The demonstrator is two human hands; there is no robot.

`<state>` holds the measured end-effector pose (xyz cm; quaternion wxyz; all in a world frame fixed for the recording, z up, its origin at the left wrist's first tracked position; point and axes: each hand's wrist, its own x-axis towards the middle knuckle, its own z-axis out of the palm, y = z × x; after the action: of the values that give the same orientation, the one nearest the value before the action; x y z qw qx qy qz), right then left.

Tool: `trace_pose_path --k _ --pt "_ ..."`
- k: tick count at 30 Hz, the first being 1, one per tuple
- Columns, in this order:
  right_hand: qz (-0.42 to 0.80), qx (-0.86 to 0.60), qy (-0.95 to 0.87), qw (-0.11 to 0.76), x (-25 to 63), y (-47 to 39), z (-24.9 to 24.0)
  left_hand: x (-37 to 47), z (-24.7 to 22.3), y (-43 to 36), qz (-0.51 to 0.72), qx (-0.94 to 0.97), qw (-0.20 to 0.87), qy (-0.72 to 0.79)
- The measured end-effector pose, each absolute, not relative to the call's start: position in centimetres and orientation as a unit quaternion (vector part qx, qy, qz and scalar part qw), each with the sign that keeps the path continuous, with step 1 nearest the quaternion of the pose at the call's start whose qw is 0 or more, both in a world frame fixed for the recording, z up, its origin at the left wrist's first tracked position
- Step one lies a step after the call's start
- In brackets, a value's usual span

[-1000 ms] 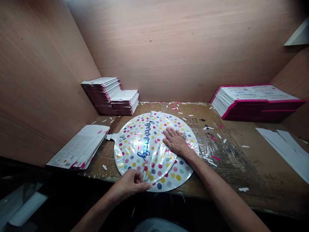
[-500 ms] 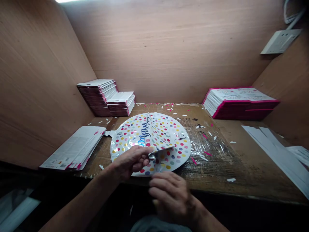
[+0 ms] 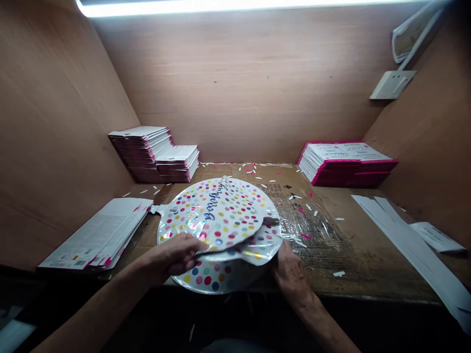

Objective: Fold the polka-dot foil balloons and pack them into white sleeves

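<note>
A flat round foil balloon (image 3: 235, 206) with coloured dots and blue lettering lies partly folded over itself, its lower edge hanging past the table's front. Its narrow tail (image 3: 155, 210) points left. My left hand (image 3: 184, 252) is closed, pinching the lifted edge of the folded layer between thumb and fingers. At the balloon's right edge, my right hand (image 3: 290, 269) grips the foil, its fingertips partly hidden beneath it. A dark gap shows between the folded layers.
Stacks of white-and-pink card packets (image 3: 143, 152) stand at back left, with another stack (image 3: 346, 164) at back right. Loose printed cards (image 3: 99, 230) lie left. White paper strips (image 3: 405, 240) lie right. Small paper scraps dot the taped cardboard surface (image 3: 324, 255). Wooden walls enclose three sides.
The folded layer now spreads wider and lower. My left hand has moved left with its edge; my right hand has moved right and up to the balloon's right edge. The view has tilted up.
</note>
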<state>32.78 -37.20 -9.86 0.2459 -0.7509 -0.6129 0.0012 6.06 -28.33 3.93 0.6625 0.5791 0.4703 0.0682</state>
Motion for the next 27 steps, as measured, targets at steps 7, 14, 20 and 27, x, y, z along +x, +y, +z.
trace_pose_path --k 7,14,20,27 --pt "-0.171 -0.589 -0.756 0.228 36.9 -35.0 -9.2 4.6 -0.3 -26.1 -0.041 0.777 0.264 0.57" --pt "0.022 -0.422 -0.902 0.085 38.1 -30.4 -6.1 9.4 -4.4 -20.4 0.072 0.938 0.143 0.308" --pt "0.416 -0.499 -0.749 0.128 39.9 -24.1 -2.3 7.3 -5.6 -17.6 0.107 0.872 0.346 0.33" --pt "0.572 -0.636 -0.463 0.234 40.3 -18.5 -5.1 6.1 -6.6 -14.6 0.234 0.7 0.588 0.331"
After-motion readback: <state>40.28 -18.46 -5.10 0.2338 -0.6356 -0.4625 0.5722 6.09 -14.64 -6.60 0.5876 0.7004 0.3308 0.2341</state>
